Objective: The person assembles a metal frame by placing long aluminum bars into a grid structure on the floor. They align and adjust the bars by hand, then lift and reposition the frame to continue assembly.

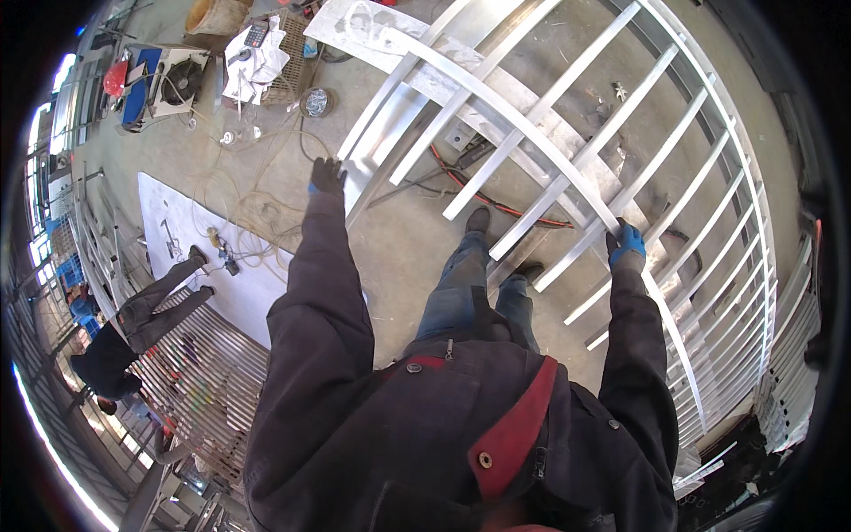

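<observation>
While the left hand point(328, 177) sits at the left edge of the barred metal frame point(530, 126), its grip impossible to tell, the frame spreads ahead and rightward, its long rail point(581, 184) curving down to the right hand point(628, 245), nearer and curled around it.

White light glared, blown out, through openings point(64, 73) at the far left, while the floor point(399, 266) lay evenly bright and the metal frame point(626, 108) gleamed. Fisheye distortion bowed straight edges, and detail softened toward the blackened rim.
</observation>
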Tool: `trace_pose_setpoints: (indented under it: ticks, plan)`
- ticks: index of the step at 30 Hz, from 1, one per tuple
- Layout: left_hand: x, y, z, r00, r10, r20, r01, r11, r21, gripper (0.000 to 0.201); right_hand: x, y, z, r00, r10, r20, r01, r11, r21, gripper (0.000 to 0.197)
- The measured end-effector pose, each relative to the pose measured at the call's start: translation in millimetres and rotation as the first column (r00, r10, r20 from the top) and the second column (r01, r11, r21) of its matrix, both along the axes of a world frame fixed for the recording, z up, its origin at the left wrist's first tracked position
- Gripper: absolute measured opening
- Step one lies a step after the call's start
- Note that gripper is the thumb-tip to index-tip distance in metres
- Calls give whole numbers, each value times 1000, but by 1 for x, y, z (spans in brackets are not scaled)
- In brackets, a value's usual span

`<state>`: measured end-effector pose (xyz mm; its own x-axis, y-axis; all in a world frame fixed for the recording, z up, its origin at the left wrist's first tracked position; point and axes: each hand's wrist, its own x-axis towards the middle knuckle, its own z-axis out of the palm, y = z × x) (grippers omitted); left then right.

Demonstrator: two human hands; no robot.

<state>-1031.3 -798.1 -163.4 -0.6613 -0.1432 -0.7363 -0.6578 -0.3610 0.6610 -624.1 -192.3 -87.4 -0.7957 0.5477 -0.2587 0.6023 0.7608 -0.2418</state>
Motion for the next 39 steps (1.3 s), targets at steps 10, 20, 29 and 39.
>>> trace_pose_setpoints:
  ticks: [10,20,29,39]
  plan:
    - [0,49,-27,998,52,23,-55,981,188,49,5,-1,-5,996,-4,-88,5,1000,18,44]
    - [-7,26,-43,1000,-8,-18,13,955,295,38,1,0,-1,998,-63,-11,62,998,-25,44]
    - [-10,34,-40,999,-1,-34,7,985,172,33,-3,4,9,998,-52,41,53,998,-29,44]
    - [0,45,-9,998,-3,-65,15,983,181,49,-12,8,22,998,-51,36,53,997,-61,47]
